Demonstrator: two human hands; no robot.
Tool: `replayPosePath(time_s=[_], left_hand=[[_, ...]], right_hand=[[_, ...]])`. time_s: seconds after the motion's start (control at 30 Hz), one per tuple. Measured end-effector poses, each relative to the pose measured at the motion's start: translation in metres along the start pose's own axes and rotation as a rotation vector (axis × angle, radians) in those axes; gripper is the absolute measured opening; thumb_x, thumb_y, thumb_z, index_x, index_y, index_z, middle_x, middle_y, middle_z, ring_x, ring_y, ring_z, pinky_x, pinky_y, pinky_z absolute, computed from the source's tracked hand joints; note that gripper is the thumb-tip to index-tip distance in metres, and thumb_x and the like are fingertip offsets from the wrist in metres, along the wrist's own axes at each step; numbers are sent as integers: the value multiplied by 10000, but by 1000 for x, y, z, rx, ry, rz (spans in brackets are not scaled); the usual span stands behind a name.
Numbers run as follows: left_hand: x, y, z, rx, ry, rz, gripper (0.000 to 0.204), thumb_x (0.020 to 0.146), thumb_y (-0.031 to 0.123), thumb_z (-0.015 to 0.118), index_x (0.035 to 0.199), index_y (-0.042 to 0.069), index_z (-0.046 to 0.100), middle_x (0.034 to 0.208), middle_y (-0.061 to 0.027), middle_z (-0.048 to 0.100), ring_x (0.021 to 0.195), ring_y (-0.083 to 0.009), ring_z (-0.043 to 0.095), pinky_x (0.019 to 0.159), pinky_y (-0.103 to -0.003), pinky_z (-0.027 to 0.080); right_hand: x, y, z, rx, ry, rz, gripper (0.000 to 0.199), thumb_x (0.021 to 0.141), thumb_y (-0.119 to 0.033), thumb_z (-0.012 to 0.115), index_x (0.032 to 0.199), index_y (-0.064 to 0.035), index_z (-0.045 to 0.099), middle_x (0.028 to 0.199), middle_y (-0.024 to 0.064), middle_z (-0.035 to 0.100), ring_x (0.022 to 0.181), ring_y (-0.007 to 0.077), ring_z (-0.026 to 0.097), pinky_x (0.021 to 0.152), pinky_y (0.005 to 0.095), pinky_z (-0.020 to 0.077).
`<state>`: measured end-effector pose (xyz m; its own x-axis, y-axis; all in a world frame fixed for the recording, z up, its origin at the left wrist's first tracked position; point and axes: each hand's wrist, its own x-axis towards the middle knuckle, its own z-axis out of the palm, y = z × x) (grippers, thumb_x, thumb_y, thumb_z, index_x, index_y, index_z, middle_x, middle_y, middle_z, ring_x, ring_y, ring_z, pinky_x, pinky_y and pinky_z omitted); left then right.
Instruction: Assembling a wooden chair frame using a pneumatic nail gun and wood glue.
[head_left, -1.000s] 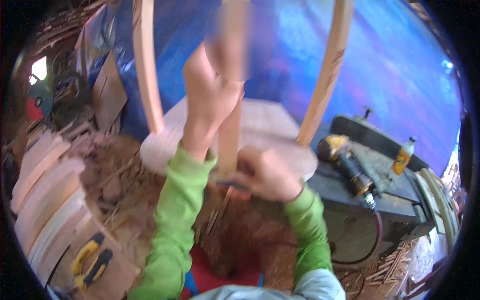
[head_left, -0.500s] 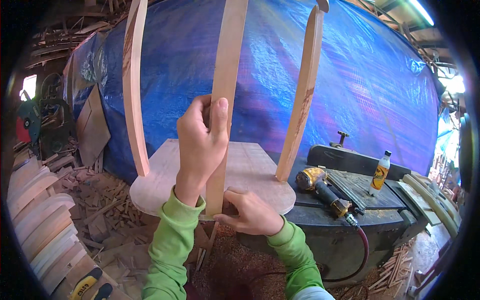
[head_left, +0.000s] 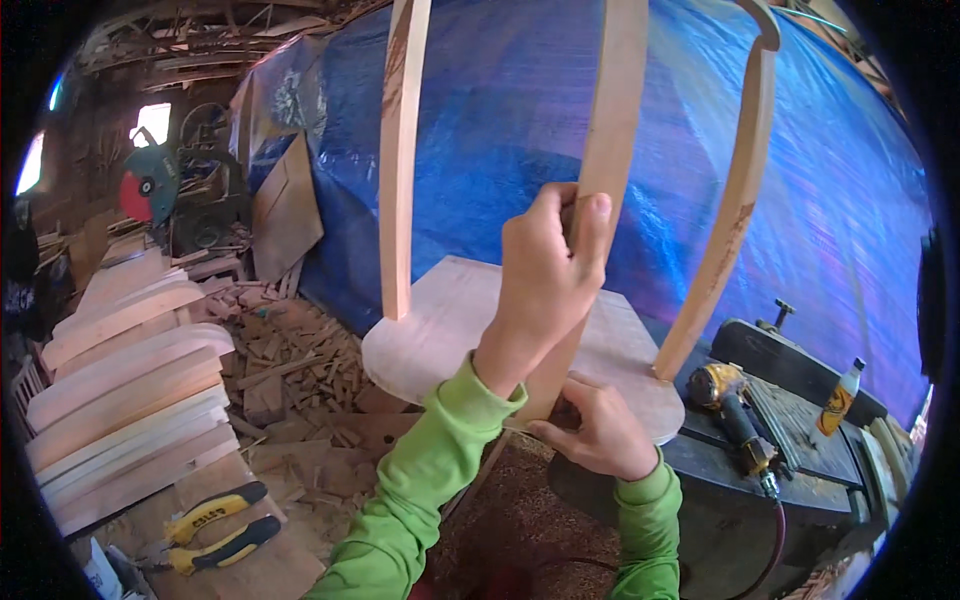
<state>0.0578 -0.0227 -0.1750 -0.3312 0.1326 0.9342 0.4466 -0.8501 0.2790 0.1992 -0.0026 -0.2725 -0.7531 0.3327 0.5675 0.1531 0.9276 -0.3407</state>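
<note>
A flat, upright wooden slat [head_left: 612, 120] stands at the near edge of a pale wooden board [head_left: 450, 300] with rounded corners. My left hand [head_left: 545, 280] is closed round the slat partway up, thumb on its near face. Low down, my right hand [head_left: 605, 430] grips the slat's foot where it meets the board's edge; some of its fingertips are hidden behind the wood. Two more wooden posts rise from the board: a left post [head_left: 400, 180] and a curved right post [head_left: 722, 240]. The tops of the slat and left post run out of view.
On the dark machine table [head_left: 690, 460] at right lie a yellow-black air nailer [head_left: 738, 415] with a hose and a bottle [head_left: 837, 402]. Yellow-black pliers [head_left: 225, 510] and stacked curved wood pieces [head_left: 135, 400] are at left. Wood scraps [head_left: 290, 350] cover the floor; a blue tarp [head_left: 480, 150] hangs behind.
My view has turned left, so the board, posts and hands appear farther right and the pliers and stacked wood show more fully. Both hands keep their hold on the slat.
</note>
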Motion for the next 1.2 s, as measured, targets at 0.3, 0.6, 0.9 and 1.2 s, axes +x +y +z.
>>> replayPosePath(time_s=[0.3,0.6,0.9,1.2], left_hand=[[3,-11,-1,61,-6,70,393,982,338,556,859,-34,586,612,-55,598,501,-95,566,453,-246,440],[5,14,1,102,-27,-10,416,1000,323,535,814,-45,588,584,-36,555,498,-82,500,453,-251,378],[6,11,-1,65,-47,34,432,1001,322,532,783,-47,588,571,-26,532,492,-74,489,449,-248,377],[7,7,0,130,-26,45,452,994,322,543,717,-34,566,548,-37,505,497,-93,467,460,-273,372]], right_hand=[[4,-2,1,-31,-2,12,279,758,-167,733,907,30,603,821,222,603,777,423,604,685,471,483],[14,-1,-7,-54,-53,26,246,753,-150,727,867,33,608,819,248,633,805,432,609,695,479,475],[12,-3,-5,-75,-52,29,230,755,-133,701,851,47,595,812,261,627,815,448,602,687,486,472],[11,6,-4,-72,-27,-17,228,756,-126,698,858,42,581,806,249,601,805,449,582,681,486,459]])
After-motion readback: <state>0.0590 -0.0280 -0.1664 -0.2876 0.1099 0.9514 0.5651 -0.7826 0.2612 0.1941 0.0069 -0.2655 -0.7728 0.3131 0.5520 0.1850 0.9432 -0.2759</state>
